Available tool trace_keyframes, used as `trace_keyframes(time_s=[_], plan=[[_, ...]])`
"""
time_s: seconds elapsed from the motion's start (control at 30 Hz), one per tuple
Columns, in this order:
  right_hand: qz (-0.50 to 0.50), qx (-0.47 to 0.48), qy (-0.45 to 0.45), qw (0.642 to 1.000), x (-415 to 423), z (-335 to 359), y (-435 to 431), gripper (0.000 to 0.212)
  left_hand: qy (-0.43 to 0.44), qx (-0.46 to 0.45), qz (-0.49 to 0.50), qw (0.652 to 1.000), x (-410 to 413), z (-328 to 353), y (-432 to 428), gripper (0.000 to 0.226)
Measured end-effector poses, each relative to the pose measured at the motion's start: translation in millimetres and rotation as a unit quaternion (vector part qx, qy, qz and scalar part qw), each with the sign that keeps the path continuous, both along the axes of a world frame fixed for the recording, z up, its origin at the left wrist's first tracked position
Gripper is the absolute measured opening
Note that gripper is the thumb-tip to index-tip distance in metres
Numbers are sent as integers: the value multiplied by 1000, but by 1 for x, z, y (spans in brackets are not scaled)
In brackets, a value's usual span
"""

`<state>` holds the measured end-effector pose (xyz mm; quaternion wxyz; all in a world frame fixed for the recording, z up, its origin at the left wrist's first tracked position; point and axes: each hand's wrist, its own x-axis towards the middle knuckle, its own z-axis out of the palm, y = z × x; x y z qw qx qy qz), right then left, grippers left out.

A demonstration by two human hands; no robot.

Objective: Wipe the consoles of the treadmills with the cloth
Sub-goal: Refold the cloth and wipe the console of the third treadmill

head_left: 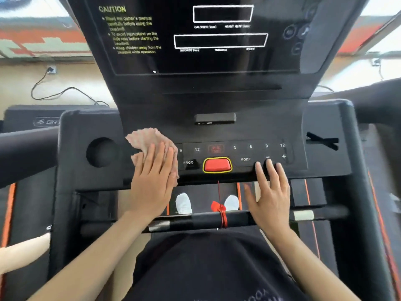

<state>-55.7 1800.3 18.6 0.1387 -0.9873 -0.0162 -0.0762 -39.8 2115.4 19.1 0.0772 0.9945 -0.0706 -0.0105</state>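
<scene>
A black treadmill console fills the view, with a dark display panel above and a button strip below. A pinkish cloth lies on the left part of the button strip. My left hand presses flat on the cloth with straight fingers. My right hand rests with straight fingers on the console's lower edge, fingertips just under the MODE and minus buttons.
A red stop button with a yellow rim sits mid-strip; a red safety cord is tied to the front handlebar. A round cup holder lies left of the cloth. Another treadmill stands at left, with cables along the wall.
</scene>
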Motion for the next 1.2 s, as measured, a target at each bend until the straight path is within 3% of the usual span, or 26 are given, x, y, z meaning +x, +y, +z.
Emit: trace_keyframes(time_s=[0.23, 0.43, 0.7, 0.9, 1.0, 1.1, 1.2], plan=[[52, 36, -19, 998, -2, 2, -41, 47, 15, 19, -84, 996, 21, 9, -70, 60], [-53, 21, -29, 998, -9, 0, -66, 43, 5, -5, -156, 988, 43, 11, -150, 58], [-91, 64, -6, 994, -19, -1, -103, 50, -17, -37, -231, 972, 63, 15, -246, 56], [-114, 123, -87, 982, -18, 7, -106, 41, -23, -53, -300, 952, 67, 13, -291, 55], [-114, 160, -109, 974, -10, 14, -103, 42, -20, -110, -353, 929, 73, 18, -295, 51], [-71, 160, -91, 980, 5, 15, -99, 56, -42, -227, -298, 926, 65, 25, -275, 44], [-3, 79, -33, 996, 26, 9, -93, 75, -105, -266, -197, 938, 40, 30, -236, 33]])
